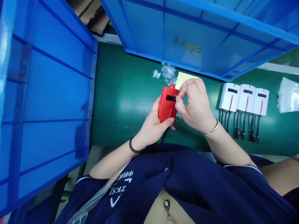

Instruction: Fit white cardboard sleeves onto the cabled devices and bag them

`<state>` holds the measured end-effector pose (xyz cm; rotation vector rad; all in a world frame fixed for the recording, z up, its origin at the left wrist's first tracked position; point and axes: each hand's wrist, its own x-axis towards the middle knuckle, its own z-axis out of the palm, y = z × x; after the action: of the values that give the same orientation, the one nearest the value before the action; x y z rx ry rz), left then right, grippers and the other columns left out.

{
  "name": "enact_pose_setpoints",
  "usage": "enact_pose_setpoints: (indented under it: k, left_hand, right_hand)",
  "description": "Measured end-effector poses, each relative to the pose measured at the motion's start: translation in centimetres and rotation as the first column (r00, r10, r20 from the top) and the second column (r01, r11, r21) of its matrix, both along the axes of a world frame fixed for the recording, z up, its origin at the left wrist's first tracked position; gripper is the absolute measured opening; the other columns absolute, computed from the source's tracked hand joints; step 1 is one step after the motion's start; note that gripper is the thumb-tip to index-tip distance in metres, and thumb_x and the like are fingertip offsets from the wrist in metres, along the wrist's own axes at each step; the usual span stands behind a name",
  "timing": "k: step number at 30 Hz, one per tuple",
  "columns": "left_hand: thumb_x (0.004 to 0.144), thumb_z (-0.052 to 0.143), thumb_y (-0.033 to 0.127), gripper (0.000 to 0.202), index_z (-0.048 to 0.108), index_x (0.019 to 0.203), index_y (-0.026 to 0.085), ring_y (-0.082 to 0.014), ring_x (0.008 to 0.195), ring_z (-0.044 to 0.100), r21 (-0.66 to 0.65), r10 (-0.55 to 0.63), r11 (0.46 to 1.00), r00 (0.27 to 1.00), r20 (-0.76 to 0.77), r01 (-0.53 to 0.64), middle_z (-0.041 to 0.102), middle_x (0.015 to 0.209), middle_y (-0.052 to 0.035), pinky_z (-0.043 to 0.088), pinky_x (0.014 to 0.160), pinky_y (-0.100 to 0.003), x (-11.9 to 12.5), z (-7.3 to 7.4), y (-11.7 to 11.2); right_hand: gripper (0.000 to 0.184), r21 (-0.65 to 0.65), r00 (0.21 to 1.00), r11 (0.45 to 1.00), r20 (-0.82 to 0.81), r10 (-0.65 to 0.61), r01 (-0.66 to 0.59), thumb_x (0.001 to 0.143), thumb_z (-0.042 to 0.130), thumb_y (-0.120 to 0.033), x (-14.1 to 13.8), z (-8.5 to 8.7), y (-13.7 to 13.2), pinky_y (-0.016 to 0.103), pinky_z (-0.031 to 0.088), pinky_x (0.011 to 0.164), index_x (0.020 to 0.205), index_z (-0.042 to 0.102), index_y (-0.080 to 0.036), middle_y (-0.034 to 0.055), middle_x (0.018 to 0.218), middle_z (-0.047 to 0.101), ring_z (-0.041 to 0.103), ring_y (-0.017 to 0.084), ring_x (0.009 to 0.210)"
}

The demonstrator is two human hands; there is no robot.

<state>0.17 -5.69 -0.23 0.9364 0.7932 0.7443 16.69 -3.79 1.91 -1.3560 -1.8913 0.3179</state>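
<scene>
navy shirt (187, 180) with white lettering fills the six o'clock part of the view, closest to the lens. just above it, near the middle, the left hand (151, 126) cups a red unit (167, 105) from below and from nine o'clock, fingers wrapped behind the casing and the thumb pressed across its lower front. the unit is held upright, lifted just off the green table (121, 99), and a black cable (164, 136) hangs from its base. a dark bead bracelet (134, 147) sits on that wrist.

the right hand (195, 107) comes in from four o'clock, a silver bangle (213, 127) at the wrist. its thumb and forefinger are pinched together at the black window (170, 98) on the unit's face, the other fingers curled in; whether anything sits in the pinch cannot be told.

at twelve o'clock from the unit lie clear plastic scraps (167, 72) and a yellow note (185, 77). at three o'clock, three white units (245, 98) lie side by side, touching, black cables trailing toward the table edge, with white bags (288, 95) beyond them. one blue crate (46, 93) stands at nine o'clock, another (198, 34) at twelve.
</scene>
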Motion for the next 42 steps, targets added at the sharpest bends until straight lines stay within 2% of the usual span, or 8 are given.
enact_pose_setpoints:
  k: [8,17,22,26,29,32,37,42]
  left_hand:
    - [0.078,0.079,0.029,0.066,0.041,0.132,0.022,-0.0216,0.083,0.072,-0.113,0.098,0.989,0.994,0.053,-0.091,0.066,0.109,-0.0071,0.062,0.06,-0.031,-1.0,-0.2,0.2]
    - [0.078,0.075,0.018,0.046,0.053,0.118,0.019,-0.0241,0.086,0.075,-0.182,0.277,0.949,0.955,0.104,-0.256,0.07,0.117,-0.0088,0.065,0.063,-0.034,-3.2,2.9,2.0]
    - [0.087,0.066,0.025,0.034,0.06,0.119,0.017,-0.0259,0.104,0.073,-0.204,0.308,0.943,0.919,0.246,-0.262,0.073,0.119,-0.0109,0.062,0.09,-0.041,-0.7,4.3,1.6]
    - [0.093,0.063,0.035,0.036,0.06,0.125,0.02,-0.0249,0.115,0.067,0.241,0.035,0.968,0.989,0.141,-0.069,0.068,0.128,-0.0107,0.057,0.095,-0.037,2.4,6.0,3.7]
    - [0.095,0.056,0.042,0.038,0.064,0.125,0.02,-0.0249,0.116,0.064,0.697,0.042,0.713,0.987,-0.152,0.077,0.066,0.129,-0.0108,0.052,0.1,-0.038,3.2,9.6,10.7]
    - [0.088,0.061,0.034,0.027,0.074,0.104,0.016,-0.0278,0.112,0.062,0.874,0.484,0.357,0.735,-0.475,0.33,0.07,0.115,-0.0106,0.044,0.105,-0.042,3.2,13.6,21.0]
    - [0.074,0.065,0.027,0.031,0.077,0.099,0.015,-0.0275,0.095,0.065,-0.061,0.241,0.397,-0.168,-0.956,0.916,0.075,0.097,-0.0106,0.046,0.089,-0.033,4.0,13.9,32.1]
    - [0.079,0.057,0.027,0.031,0.075,0.099,0.013,-0.0291,0.1,0.064,-0.15,0.212,0.317,-0.224,-0.951,0.936,0.073,0.11,-0.0179,0.044,0.092,-0.034,4.2,10.6,33.6]
  right_hand:
    - [0.033,0.172,0.853,0.975,-0.521,-0.032,0.142,0.085,0.065,-0.011,1.6,-0.2,0.0,0.03,0.049,0.065,0.092,0.037,-0.027,-0.005,0.076,0.065,0.065,0.013,0.07]
    - [0.013,0.015,0.848,0.99,0.517,0.114,-0.143,0.096,0.052,-0.016,3.7,-4.1,-3.2,0.035,0.034,0.063,0.088,0.061,-0.019,0.0038,0.066,0.064,0.053,0.019,0.068]
    - [0.012,0.022,0.99,0.991,-0.047,0.133,-0.132,0.093,0.063,-0.027,2.3,-1.6,-4.0,0.034,0.047,0.077,0.102,0.061,-0.02,0.0062,0.092,0.073,0.06,0.019,0.083]
    - [0.035,-0.298,0.541,0.666,-0.82,0.188,-0.684,0.093,0.06,-0.053,1.0,-1.2,-4.3,0.025,0.045,0.051,0.095,0.059,-0.018,-0.0001,0.068,0.062,0.055,0.012,0.053]
    - [0.033,-0.274,0.286,0.578,-0.955,-0.072,-0.768,0.093,0.062,-0.051,1.7,-1.4,-4.3,0.019,0.022,0.037,0.094,0.061,-0.017,-0.0104,0.051,0.033,0.022,0.004,0.039]
    - [0.029,-0.23,0.238,0.713,-0.967,-0.091,-0.662,0.092,0.063,-0.048,3.1,-1.6,-4.5,0.019,0.016,0.038,0.098,0.064,-0.019,-0.0104,0.053,0.028,0.017,0.005,0.042]
    - [0.028,-0.245,0.39,0.84,-0.92,-0.043,-0.484,0.096,0.058,-0.046,4.3,-2.2,-5.0,0.022,0.021,0.042,0.099,0.067,-0.02,-0.0071,0.055,0.032,0.026,0.007,0.045]
    - [0.025,-0.287,0.504,0.882,-0.861,-0.067,-0.373,0.096,0.058,-0.042,4.9,-2.9,-5.5,0.023,0.028,0.045,0.097,0.071,-0.021,-0.004,0.058,0.039,0.035,0.009,0.05]
